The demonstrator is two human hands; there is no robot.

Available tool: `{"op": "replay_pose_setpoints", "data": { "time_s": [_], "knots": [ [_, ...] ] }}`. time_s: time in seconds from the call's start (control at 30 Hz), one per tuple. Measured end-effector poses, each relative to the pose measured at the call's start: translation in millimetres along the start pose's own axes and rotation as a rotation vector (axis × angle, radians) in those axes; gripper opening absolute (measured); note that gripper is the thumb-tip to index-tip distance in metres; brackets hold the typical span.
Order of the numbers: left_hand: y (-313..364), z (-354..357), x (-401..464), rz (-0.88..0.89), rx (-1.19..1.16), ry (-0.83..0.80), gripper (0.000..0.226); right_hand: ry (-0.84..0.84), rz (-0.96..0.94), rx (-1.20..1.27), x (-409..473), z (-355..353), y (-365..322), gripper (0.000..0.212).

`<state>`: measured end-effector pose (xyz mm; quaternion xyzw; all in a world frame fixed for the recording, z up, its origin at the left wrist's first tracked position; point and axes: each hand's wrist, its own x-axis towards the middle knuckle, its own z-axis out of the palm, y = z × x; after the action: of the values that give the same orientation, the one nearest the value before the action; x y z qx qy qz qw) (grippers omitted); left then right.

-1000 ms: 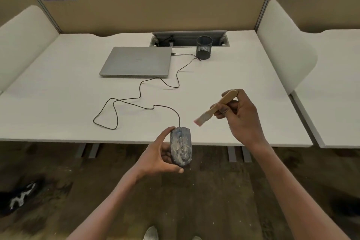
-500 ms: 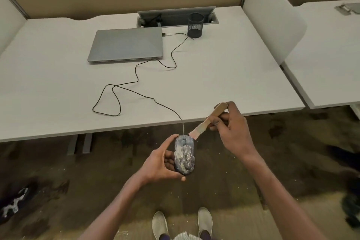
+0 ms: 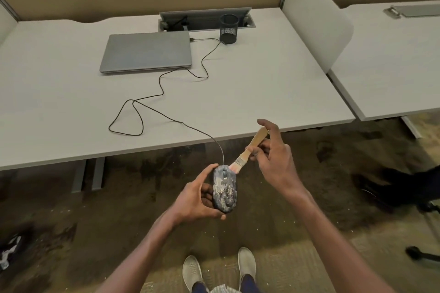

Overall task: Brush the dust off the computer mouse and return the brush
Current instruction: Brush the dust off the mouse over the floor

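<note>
Left hand (image 3: 197, 200) clasped dusty wired mouse (image 3: 225, 189) off desk edge (cable trailing up); right hand (image 3: 273, 162) pinched wooden brush (image 3: 250, 147), bristles touching mouse's far end

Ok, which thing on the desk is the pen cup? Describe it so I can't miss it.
Start at the white desk and go to its back edge, where a grey cable hatch is sunk into the top. The pen cup stands just in front of the hatch's right end, right of the closed grey laptop. It is the only upright, black mesh cylinder there.
</note>
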<state>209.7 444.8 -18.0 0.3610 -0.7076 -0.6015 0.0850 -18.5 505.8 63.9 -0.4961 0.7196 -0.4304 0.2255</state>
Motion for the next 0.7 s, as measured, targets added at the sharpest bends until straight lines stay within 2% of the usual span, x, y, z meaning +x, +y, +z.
{"op": "replay_pose_setpoints", "data": {
  "time_s": [0.23,0.53,0.7],
  "knots": [
    [5.7,-2.1,0.5,0.013,-0.002,0.014,0.127,0.017,-0.002,0.004,5.6,-2.6,-1.8,0.064],
    [9.7,-2.3,6.0,0.016,-0.025,0.009,0.126,-0.064,-0.015,-0.035,15.5,0.5,-4.3,0.067],
    [9.0,-3.6,5.7,0.018,-0.016,0.018,0.126,0.0,-0.057,-0.099,16.5,-2.9,-3.0,0.062]
  ]
}}
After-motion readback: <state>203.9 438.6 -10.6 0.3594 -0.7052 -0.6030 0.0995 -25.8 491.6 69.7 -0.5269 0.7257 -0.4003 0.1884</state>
